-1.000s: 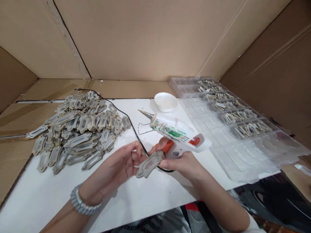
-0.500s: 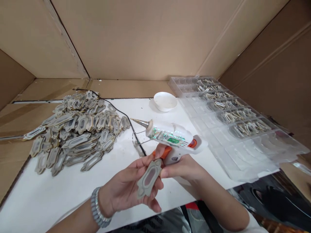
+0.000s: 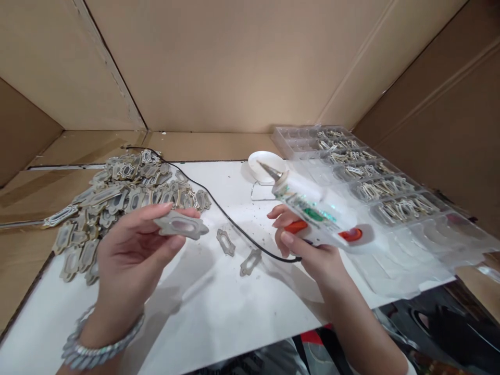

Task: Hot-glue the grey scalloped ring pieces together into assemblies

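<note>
Between thumb and fingers, my left hand (image 3: 135, 255) holds a small grey frame-shaped piece (image 3: 183, 225) with an oblong opening, tilted above the table. My right hand (image 3: 308, 245) grips the handle of a white hot glue gun (image 3: 312, 208) with an orange trigger; its metal nozzle points up and to the left, in front of the white dish (image 3: 260, 161). Two similar grey pieces lie apart on the table: one piece (image 3: 225, 242) stands near the middle, the other piece (image 3: 250, 262) beside the black cord (image 3: 234, 221).
A heap of grey frame pieces (image 3: 105, 195) covers the table's left side. At the right lies a clear compartment tray (image 3: 394, 260), with small metallic-looking parts (image 3: 386, 186) in several sections. Cardboard walls (image 3: 219, 67) enclose the back and sides.
My hands have moved apart. The left hand carried the frame piece leftward; the right hand moved the glue gun rightward. The two loose pieces on the table now show fully.
</note>
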Demonstrator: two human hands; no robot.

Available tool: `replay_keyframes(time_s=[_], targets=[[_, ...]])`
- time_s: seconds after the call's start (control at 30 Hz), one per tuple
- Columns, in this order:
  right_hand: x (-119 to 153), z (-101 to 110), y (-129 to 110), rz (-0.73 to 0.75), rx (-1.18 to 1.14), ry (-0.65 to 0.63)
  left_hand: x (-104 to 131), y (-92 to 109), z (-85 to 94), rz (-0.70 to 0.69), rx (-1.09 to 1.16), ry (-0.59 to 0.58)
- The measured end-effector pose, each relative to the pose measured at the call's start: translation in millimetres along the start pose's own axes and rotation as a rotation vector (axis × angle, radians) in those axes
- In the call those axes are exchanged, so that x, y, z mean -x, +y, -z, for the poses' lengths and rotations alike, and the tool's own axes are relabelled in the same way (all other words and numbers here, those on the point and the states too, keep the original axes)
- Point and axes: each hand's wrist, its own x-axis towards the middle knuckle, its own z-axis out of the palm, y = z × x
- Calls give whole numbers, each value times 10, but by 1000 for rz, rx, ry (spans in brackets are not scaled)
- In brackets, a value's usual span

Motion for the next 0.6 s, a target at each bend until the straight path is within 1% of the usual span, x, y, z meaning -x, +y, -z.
replay_keyframes(time_s=[0.03,0.13,0.2,0.27,0.33,0.47,0.6], targets=[[10,4,-16,5,75,-25,4,17,10,-57,-55,40],[24,-33,-88,55,224,-120,39,46,-8,-167,-164,135],[19,-76,-143,108,271,-185,64,55,-37,-235,-225,175],[9,-106,-182,136,284,-237,83,51,-51,-259,-304,204],[3,-114,-196,141,289,-240,93,29,-40,-281,-378,192],[9,-97,-177,137,329,-195,105,-61,33,-361,-447,164],[18,-89,-165,151,340,-195,119,-120,72,-340,-476,199]])
